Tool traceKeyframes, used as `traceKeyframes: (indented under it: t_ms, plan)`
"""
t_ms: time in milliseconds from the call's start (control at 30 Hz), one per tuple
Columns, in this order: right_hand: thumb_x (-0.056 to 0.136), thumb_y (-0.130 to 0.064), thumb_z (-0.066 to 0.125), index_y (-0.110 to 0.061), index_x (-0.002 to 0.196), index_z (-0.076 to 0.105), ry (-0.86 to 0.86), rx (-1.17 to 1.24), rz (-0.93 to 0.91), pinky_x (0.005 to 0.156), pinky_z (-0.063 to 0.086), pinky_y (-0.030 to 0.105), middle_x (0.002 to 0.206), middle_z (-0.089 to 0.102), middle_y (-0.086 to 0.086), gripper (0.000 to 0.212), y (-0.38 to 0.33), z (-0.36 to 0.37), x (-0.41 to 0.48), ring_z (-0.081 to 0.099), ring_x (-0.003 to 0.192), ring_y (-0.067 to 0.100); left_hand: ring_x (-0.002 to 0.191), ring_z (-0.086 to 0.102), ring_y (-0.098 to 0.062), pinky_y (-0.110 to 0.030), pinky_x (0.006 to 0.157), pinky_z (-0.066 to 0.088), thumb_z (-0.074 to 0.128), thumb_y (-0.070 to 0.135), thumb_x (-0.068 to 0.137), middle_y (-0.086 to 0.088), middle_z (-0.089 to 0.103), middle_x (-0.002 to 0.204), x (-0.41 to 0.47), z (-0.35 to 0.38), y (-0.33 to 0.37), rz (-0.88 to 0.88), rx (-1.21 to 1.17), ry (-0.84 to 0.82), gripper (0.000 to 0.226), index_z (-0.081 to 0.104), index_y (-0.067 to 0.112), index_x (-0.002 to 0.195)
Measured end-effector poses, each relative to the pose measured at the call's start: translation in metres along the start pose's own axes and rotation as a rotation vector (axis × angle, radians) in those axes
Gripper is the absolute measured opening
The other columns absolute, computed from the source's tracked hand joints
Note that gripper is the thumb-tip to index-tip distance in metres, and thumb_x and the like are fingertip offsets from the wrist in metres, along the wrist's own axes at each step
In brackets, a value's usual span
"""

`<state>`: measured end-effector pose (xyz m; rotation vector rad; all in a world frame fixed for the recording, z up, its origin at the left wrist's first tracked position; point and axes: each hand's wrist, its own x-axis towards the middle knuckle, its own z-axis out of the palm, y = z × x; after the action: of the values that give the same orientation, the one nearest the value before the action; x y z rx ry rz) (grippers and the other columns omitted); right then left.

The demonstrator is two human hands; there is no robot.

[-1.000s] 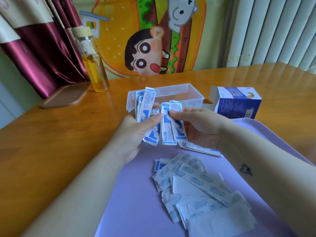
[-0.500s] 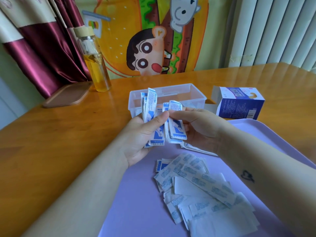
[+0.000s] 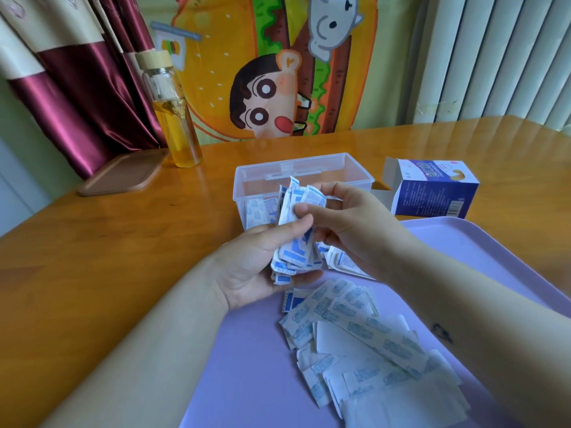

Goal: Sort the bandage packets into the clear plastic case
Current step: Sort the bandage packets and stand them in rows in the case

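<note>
The left hand curls round the lower end of a packet stack and the right hand pinches its top, just in front of the case, with a loose pile on the tray.

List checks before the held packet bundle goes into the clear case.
1. Grip: ok, the left hand curls thumb and fingers round the bundle.
2. Second hold: ok, the right hand pinches the bundle's top.
3. Opening: ok, the clear case has no lid on it.
4. Room: ok, only a few packets stand at its left end.
5. Bundle squared up: not ok, its lower ends fan out.
6. Packet count in the bundle: cannot tell.
</note>
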<state>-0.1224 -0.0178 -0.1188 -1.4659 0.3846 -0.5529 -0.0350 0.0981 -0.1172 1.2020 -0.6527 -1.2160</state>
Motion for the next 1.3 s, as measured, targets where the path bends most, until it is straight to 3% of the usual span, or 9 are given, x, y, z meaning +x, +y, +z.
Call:
traceKeyframes:
  t_ms: [100, 233, 367, 500, 567, 700, 933, 1133, 1300]
  plan:
    - [0.085, -0.01, 0.067, -0.011, 0.097, 0.06, -0.006, -0.148, -0.116, 0.05, 0.04, 0.019, 0.065, 0.066, -0.006, 0.014, -0.002, 0.001, -0.002, 0.058, 0.049, 0.005, 0.074, 0.069, -0.018, -0.047, 0.076, 0.054, 0.06, 0.019, 0.075, -0.002, 0.071, 0.082, 0.0, -0.002, 0.0, -0.005, -0.019, -0.031, 0.027, 0.067, 0.015, 0.1]
    - [0.088, -0.015, 0.064, -0.015, 0.106, 0.063, 0.041, -0.432, -0.24, 0.057, 0.048, 0.019, 0.088, 0.065, -0.007, 0.018, -0.005, 0.002, -0.003, 0.06, 0.056, 0.006, 0.056, 0.06, -0.014, -0.03, 0.05, 0.055, 0.064, 0.018, 0.072, -0.005, 0.066, 0.076, 0.003, -0.002, -0.002, -0.03, -0.014, 0.049, 0.02, 0.067, 0.012, 0.091]
    - [0.072, -0.036, 0.077, -0.035, 0.14, 0.034, -0.065, -0.6, -0.307, 0.081, 0.044, 0.014, 0.13, 0.041, -0.01, 0.08, -0.005, -0.005, -0.006, 0.051, 0.101, 0.003, 0.05, 0.054, -0.011, -0.025, 0.05, 0.052, 0.056, 0.012, 0.086, -0.003, 0.055, 0.063, 0.004, -0.002, -0.001, -0.015, -0.088, 0.101, 0.01, 0.065, 0.01, 0.086]
    - [0.052, -0.044, 0.088, -0.049, 0.145, 0.002, -0.334, -0.913, -0.381, 0.095, 0.043, 0.019, 0.151, -0.007, -0.019, 0.126, 0.007, 0.0, -0.014, 0.033, 0.128, 0.005, 0.058, 0.055, -0.014, -0.024, 0.051, 0.051, 0.053, 0.01, 0.087, -0.006, 0.052, 0.067, 0.001, 0.003, 0.0, -0.046, -0.083, 0.058, 0.008, 0.059, 0.005, 0.088]
    - [0.052, -0.044, 0.088, -0.046, 0.145, 0.006, -0.329, -1.012, -0.438, 0.093, 0.048, 0.031, 0.15, -0.002, -0.014, 0.124, 0.01, 0.003, -0.014, 0.041, 0.124, 0.018, 0.067, 0.056, -0.017, -0.025, 0.055, 0.05, 0.046, 0.007, 0.091, -0.009, 0.056, 0.072, 0.001, 0.006, 0.0, -0.049, -0.025, 0.06, 0.014, 0.059, 0.005, 0.086]
    - [0.058, -0.034, 0.085, -0.035, 0.139, 0.03, -0.247, -1.009, -0.51, 0.072, 0.049, 0.019, 0.137, 0.019, -0.004, 0.097, 0.007, 0.001, -0.012, 0.046, 0.092, 0.007, 0.059, 0.055, -0.013, -0.02, 0.046, 0.048, 0.04, 0.004, 0.095, -0.007, 0.053, 0.071, 0.0, 0.007, -0.001, -0.031, 0.082, 0.108, 0.013, 0.053, 0.004, 0.093]
    - [0.06, -0.039, 0.083, -0.033, 0.134, 0.038, -0.259, -1.06, -0.487, 0.073, 0.043, 0.019, 0.135, 0.026, -0.006, 0.087, 0.005, 0.003, -0.015, 0.049, 0.085, 0.011, 0.036, 0.051, -0.003, -0.014, 0.036, 0.04, 0.04, -0.002, 0.096, -0.005, 0.048, 0.064, -0.003, 0.014, 0.001, -0.025, 0.158, 0.112, 0.017, 0.049, 0.006, 0.084]
    - [0.06, -0.038, 0.085, -0.03, 0.128, 0.039, -0.328, -1.045, -0.439, 0.081, 0.051, 0.035, 0.14, 0.015, -0.011, 0.083, 0.002, 0.007, -0.019, 0.06, 0.092, 0.024, 0.034, 0.047, -0.001, -0.012, 0.034, 0.036, 0.042, 0.004, 0.097, -0.003, 0.046, 0.062, -0.004, 0.007, 0.004, -0.042, 0.291, 0.165, 0.011, 0.049, 0.007, 0.089]
    - [0.076, -0.029, 0.073, -0.029, 0.118, 0.056, -0.313, -0.9, -0.478, 0.079, 0.045, 0.018, 0.112, 0.047, -0.009, 0.045, -0.007, 0.002, -0.018, 0.053, 0.082, 0.003, 0.043, 0.037, -0.005, -0.013, 0.035, 0.027, 0.051, 0.018, 0.095, 0.003, 0.046, 0.059, -0.001, -0.01, 0.003, -0.082, 0.488, 0.15, 0.009, 0.052, 0.014, 0.087]
